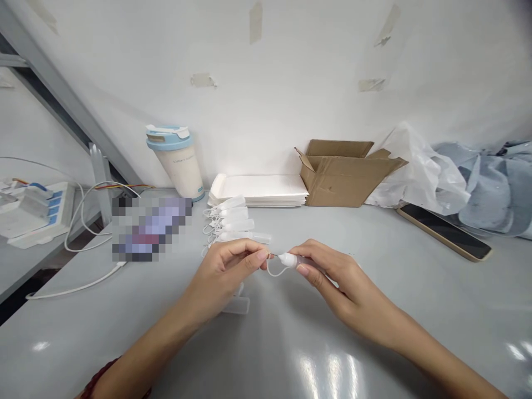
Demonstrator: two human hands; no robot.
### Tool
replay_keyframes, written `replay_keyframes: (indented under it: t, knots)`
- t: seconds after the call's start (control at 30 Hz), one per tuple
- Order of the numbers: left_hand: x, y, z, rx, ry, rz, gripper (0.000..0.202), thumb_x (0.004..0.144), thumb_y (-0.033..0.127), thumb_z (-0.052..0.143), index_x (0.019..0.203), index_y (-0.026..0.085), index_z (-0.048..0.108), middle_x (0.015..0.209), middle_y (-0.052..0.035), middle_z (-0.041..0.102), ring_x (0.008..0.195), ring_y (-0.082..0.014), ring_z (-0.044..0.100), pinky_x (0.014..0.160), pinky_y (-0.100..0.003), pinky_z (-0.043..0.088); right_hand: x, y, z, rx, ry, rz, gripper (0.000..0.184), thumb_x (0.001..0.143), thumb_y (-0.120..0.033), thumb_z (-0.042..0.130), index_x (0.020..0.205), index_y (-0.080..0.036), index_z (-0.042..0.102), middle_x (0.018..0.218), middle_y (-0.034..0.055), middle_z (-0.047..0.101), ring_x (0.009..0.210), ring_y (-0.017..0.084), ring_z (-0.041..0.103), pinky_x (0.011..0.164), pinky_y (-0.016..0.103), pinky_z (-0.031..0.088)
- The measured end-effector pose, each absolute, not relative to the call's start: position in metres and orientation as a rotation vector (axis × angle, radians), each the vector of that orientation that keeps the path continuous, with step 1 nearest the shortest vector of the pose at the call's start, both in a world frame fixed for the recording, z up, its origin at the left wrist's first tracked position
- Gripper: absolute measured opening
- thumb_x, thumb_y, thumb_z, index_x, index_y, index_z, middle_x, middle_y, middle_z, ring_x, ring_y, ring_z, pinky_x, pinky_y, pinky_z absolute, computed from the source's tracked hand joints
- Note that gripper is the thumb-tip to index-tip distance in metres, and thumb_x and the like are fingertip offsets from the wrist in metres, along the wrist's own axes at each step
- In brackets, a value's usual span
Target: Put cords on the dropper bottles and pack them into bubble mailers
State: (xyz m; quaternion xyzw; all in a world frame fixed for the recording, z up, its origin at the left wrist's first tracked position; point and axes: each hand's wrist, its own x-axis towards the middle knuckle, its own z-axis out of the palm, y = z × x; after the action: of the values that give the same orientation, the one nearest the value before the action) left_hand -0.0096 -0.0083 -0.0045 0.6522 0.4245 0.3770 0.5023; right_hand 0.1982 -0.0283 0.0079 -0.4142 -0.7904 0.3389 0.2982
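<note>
My right hand (pixel 332 271) is closed round a small translucent squeeze bottle (pixel 288 259) with a white, cone-shaped top. A thin dark needle sticks out of that top toward the left. From the bottle's neck a white loop strap (pixel 275 275) curves to my left hand (pixel 233 269). The fingertips there pinch the small cap on the strap's end, mostly hidden by the thumb, just off the needle tip. Several similar bottles (pixel 238 224) lie in a row beyond my left hand. Partly under that hand is another clear tube (pixel 238 305).
Behind are a stack of white trays or envelopes (pixel 266 191), an open cardboard box (pixel 344 180) and a tumbler (pixel 177 160). A phone (pixel 446 230) and plastic bags (pixel 415 172) lie right. At left are a blurred-out device (pixel 152 230), its white cable (pixel 78 292) and a power strip (pixel 45 213).
</note>
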Motion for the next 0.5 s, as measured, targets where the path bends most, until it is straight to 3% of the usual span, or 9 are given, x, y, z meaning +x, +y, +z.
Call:
replay_keyframes:
  t: [0.5]
  knots:
    - [-0.005, -0.011, -0.006, 1.821, 1.096, 0.854, 0.022, 0.087, 0.027, 0.049, 0.072, 0.018, 0.061, 0.068, 0.0007, 0.056, 0.065, -0.0121, 0.049, 0.062, -0.024, 0.039, 0.198, -0.030, -0.007, -1.116, -2.248, 0.619, 0.019, 0.094, -0.017, 0.035, 0.104, -0.018, 0.050, 0.080, 0.0019, 0.053, 0.066, 0.013, 0.050, 0.059, 0.025, 0.041]
